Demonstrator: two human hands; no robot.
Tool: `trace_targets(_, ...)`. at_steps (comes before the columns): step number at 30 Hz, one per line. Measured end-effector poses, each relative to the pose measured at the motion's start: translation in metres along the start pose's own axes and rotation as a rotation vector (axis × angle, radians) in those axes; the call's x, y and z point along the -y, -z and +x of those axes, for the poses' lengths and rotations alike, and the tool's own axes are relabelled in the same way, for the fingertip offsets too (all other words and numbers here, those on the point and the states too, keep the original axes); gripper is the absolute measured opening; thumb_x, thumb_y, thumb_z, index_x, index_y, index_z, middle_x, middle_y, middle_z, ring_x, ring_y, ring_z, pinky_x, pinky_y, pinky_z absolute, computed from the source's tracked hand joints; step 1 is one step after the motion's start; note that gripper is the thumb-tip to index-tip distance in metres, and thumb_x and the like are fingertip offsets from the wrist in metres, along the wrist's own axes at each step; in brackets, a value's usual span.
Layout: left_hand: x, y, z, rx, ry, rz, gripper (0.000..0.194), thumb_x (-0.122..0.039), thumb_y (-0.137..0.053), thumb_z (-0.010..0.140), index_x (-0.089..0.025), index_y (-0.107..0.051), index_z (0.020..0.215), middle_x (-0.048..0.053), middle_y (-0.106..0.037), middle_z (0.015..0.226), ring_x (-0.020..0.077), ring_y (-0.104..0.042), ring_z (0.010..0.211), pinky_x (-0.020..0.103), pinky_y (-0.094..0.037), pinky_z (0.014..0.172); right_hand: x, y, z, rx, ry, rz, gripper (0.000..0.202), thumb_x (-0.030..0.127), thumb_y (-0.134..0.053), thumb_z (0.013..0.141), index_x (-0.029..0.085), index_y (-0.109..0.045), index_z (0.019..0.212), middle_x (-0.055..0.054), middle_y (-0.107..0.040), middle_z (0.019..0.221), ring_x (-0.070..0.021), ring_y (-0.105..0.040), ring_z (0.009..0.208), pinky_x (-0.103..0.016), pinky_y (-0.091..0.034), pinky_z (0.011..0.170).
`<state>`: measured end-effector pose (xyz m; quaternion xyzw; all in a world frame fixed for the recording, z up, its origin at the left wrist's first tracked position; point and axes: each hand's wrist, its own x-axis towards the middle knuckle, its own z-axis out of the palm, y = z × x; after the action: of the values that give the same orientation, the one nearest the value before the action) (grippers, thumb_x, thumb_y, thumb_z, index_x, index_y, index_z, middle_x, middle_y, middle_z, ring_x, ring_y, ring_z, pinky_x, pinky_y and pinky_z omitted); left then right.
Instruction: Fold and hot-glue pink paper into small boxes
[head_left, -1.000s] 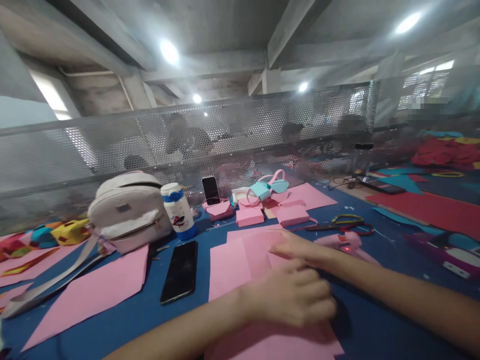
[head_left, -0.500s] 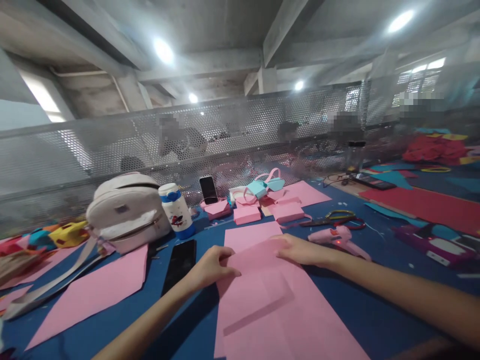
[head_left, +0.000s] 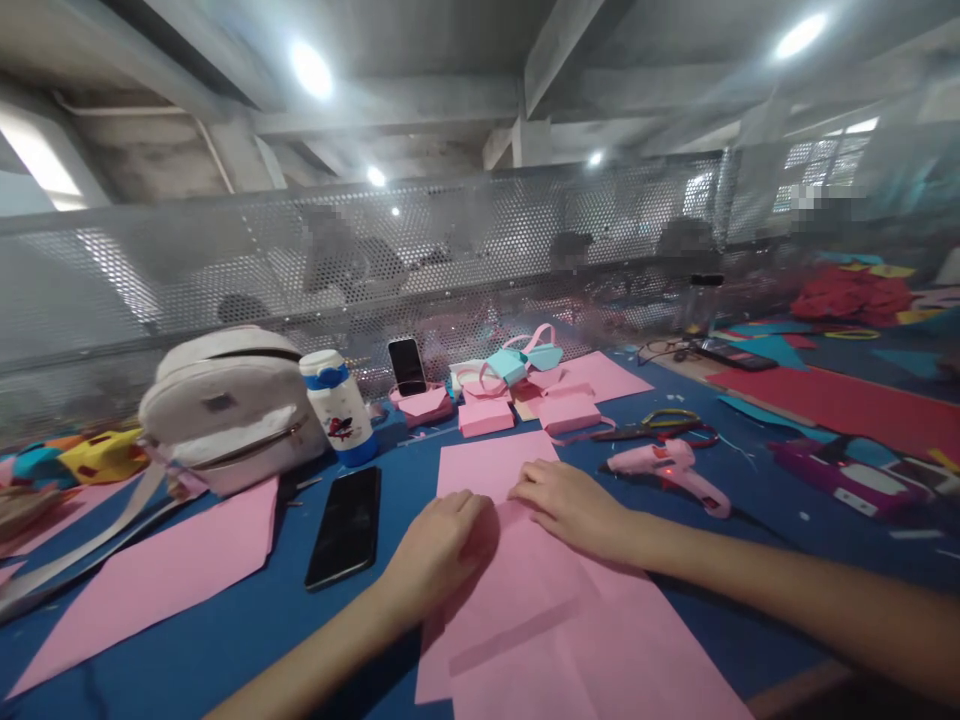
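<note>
Pink paper sheets [head_left: 600, 660] overlap on the blue table in front of me. My left hand [head_left: 442, 545] rests on the left side of the upper sheet, its fingers curled together and their tips hidden. On the upper right part lies my right hand [head_left: 566, 505], palm down, with its fingers bent over the paper's far edge. A small gap of pink paper shows between the hands. A black phone [head_left: 346, 527] lies left of my left hand, and a pink glue gun [head_left: 671, 470] with a red light is right of my right hand.
Behind are folded pink boxes [head_left: 568, 412], a propped phone [head_left: 407, 366], a bottle [head_left: 339, 410] and a white backpack [head_left: 225, 408]. Scissors [head_left: 667, 427] lie at the right, near a red sheet [head_left: 840, 400]. More pink paper [head_left: 165, 580] is at left. A perforated screen [head_left: 465, 250] stands behind.
My left hand has turned over from a thumb-and-finger hold at the paper's edge to lie curled on it. My right hand has shifted slightly left. The camera view has moved a little.
</note>
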<state>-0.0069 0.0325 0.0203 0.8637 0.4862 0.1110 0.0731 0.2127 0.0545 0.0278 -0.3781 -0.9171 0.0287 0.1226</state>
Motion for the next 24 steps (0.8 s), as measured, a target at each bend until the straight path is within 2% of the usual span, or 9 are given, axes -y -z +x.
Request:
trace_targets(3, -0.002, -0.009, -0.003, -0.048, -0.063, 0.101, 0.019, -0.012, -0.048, 0.089, -0.019, -0.061, 0.101, 0.010, -0.067, 0.098, 0.0288, -0.061, 0.094, 0.044, -0.044, 0.086, -0.004, -0.008, -0.002, -0.011, 0.017, -0.016, 0.025, 0.006, -0.049, 0.093, 0.016, -0.069, 0.106, -0.009, -0.066, 0.104, -0.0228, -0.060, 0.097, -0.036, -0.048, 0.085)
trace_targets(5, 0.000, -0.014, -0.003, -0.106, -0.156, 0.169, 0.021, -0.012, -0.047, 0.091, -0.018, -0.060, 0.107, 0.010, -0.070, 0.104, 0.0276, -0.064, 0.095, 0.045, -0.048, 0.087, -0.009, -0.018, -0.004, -0.033, 0.041, -0.016, 0.027, 0.004, -0.049, 0.092, 0.016, -0.068, 0.108, -0.009, -0.068, 0.104, -0.0231, -0.062, 0.097, -0.037, -0.049, 0.086)
trace_targets(10, 0.012, -0.025, 0.001, -0.253, -0.310, 0.255, 0.033, -0.007, -0.042, 0.093, -0.015, -0.056, 0.121, 0.010, -0.072, 0.120, 0.0240, -0.069, 0.106, 0.046, -0.051, 0.100, -0.019, -0.043, -0.008, -0.226, 0.154, -0.064, 0.037, 0.002, -0.044, 0.091, 0.012, -0.062, 0.121, -0.012, -0.070, 0.114, -0.0228, -0.063, 0.103, -0.040, -0.051, 0.091)
trace_targets(12, 0.016, -0.028, 0.001, -0.263, -0.343, 0.299, 0.038, -0.005, -0.038, 0.093, -0.012, -0.055, 0.126, 0.011, -0.071, 0.123, 0.0242, -0.070, 0.108, 0.048, -0.051, 0.102, -0.021, -0.050, -0.009, -0.260, 0.170, -0.120, 0.038, 0.003, -0.044, 0.091, 0.009, -0.061, 0.125, -0.015, -0.069, 0.119, -0.0240, -0.063, 0.107, -0.041, -0.051, 0.094)
trace_targets(15, 0.022, -0.029, -0.001, -0.248, -0.376, 0.338, 0.042, -0.006, -0.037, 0.094, -0.011, -0.053, 0.133, 0.010, -0.067, 0.130, 0.0238, -0.067, 0.114, 0.047, -0.051, 0.102, -0.021, -0.057, -0.012, -0.240, 0.178, -0.174, 0.039, 0.010, -0.046, 0.094, 0.007, -0.058, 0.131, -0.016, -0.066, 0.127, -0.0258, -0.061, 0.115, -0.043, -0.050, 0.099)
trace_targets(18, 0.027, -0.029, -0.004, -0.208, -0.407, 0.367, 0.042, -0.020, -0.041, 0.099, -0.010, -0.048, 0.140, 0.011, -0.059, 0.140, 0.0232, -0.060, 0.125, 0.042, -0.049, 0.106, -0.021, -0.058, -0.016, -0.197, 0.184, -0.176, 0.042, 0.020, -0.048, 0.097, 0.008, -0.053, 0.137, -0.016, -0.061, 0.135, -0.0269, -0.057, 0.124, -0.044, -0.046, 0.105)
trace_targets(20, 0.030, -0.029, -0.006, -0.168, -0.443, 0.392, 0.051, -0.034, -0.045, 0.100, -0.007, -0.044, 0.144, 0.014, -0.054, 0.145, 0.0238, -0.052, 0.132, 0.039, -0.044, 0.110, -0.020, -0.056, -0.018, -0.153, 0.181, -0.154, 0.047, 0.028, -0.049, 0.098, 0.010, -0.050, 0.141, -0.014, -0.055, 0.143, -0.0264, -0.053, 0.129, -0.043, -0.044, 0.107)
trace_targets(24, 0.038, -0.035, -0.005, -0.219, -0.513, 0.489, 0.072, -0.061, -0.034, 0.097, -0.007, -0.046, 0.143, 0.014, -0.053, 0.146, 0.0244, -0.041, 0.140, 0.039, -0.022, 0.121, -0.023, -0.051, -0.020, -0.041, 0.174, -0.135, 0.058, 0.038, -0.050, 0.096, 0.012, -0.042, 0.147, -0.011, -0.045, 0.151, -0.0245, -0.047, 0.135, -0.040, -0.042, 0.109)
